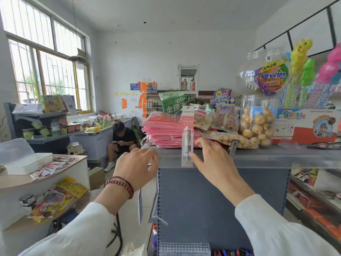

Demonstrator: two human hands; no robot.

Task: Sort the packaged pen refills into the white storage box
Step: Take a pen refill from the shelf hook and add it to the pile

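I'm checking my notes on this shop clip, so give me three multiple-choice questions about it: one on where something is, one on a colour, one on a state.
1. Where is the white box?
A. on the counter at the left
B. on the shelf top by the jar
C. on the floor

2. What colour are the stacked bags behind the pack?
A. blue
B. pink
C. black

3. The box's lid is:
A. shut
B. raised open
C. lying on the floor

Answers: 1 A, the box sits on the wooden counter at the far left. 2 B, the whole stack behind the upright pack is pink. 3 B, the clear lid stands up behind the box, leaving it open.
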